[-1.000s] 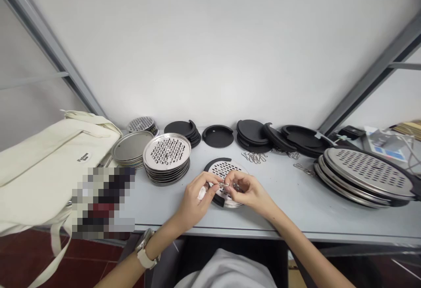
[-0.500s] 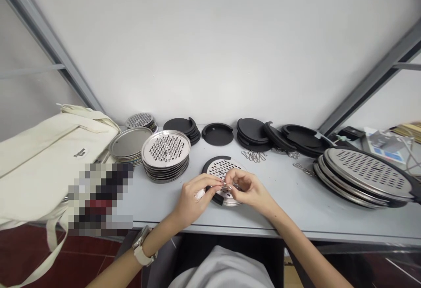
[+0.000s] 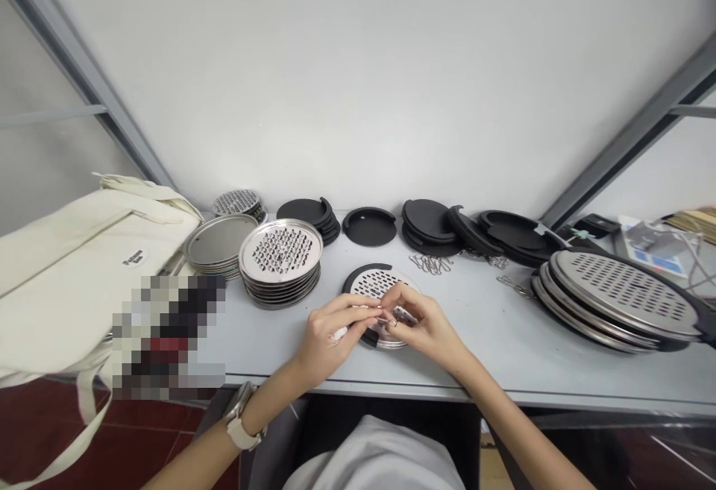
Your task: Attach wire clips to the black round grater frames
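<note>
Hands (image 3: 330, 335) (image 3: 425, 324) w/ sm metal pc (image 3: 383, 319) btwn, over perf. disc (image 3: 379, 281)

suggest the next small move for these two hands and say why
Perhaps turn the small, shiny silver metal piece into clearer view: the bare left hand and bare right hand hide most of it, over the round, perforated silver metal disc.

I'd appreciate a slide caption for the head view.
Left hand and right hand hold a small metal piece above a slotted metal disc.
</note>
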A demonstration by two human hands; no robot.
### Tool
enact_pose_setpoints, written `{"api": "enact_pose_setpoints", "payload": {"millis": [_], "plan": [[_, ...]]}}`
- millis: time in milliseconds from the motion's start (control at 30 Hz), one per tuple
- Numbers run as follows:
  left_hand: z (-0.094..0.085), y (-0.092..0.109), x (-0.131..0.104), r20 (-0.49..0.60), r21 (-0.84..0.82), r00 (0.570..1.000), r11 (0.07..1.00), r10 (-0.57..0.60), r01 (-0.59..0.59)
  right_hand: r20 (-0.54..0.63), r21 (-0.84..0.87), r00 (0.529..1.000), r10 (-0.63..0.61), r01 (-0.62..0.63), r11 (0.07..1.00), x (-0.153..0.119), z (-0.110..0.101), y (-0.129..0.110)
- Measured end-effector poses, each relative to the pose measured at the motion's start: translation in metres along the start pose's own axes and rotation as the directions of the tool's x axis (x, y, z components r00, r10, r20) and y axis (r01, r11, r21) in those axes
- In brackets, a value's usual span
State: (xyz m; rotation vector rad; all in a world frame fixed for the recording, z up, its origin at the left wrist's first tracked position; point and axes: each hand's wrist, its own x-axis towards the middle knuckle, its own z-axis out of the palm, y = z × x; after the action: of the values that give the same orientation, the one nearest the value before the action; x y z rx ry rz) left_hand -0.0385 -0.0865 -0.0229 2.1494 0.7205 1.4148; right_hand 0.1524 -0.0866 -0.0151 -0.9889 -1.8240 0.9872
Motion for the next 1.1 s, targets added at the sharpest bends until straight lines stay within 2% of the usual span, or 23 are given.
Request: {"api": "enact_pose_setpoints", "payload": {"millis": [300, 667, 1100], "plan": [[-0.0003, 0.0, 0.0009, -0.046, 0.045, 0.999, 0.999, -0.023, 0.026, -0.087, 0.028, 0.996, -0.013, 0.015, 1.0, -0.001, 0.0006, -0.002], [0.0008, -0.002, -0.0012, -0.059, 0.021, 0.995, 0.997, -0.075, 0.076, 0.007, 0.13, 0.997, 0.073, -0.074, 0.989, -0.0003, -0.0009, -0.0015], [0.0008, 0.0009, 0.0004, -0.07, 0.042, 0.993, 0.994, -0.097, 0.1, 0.081, 0.3, 0.991, 0.108, -0.128, 0.945, 0.0001, 0.0007, -0.0016]]}}
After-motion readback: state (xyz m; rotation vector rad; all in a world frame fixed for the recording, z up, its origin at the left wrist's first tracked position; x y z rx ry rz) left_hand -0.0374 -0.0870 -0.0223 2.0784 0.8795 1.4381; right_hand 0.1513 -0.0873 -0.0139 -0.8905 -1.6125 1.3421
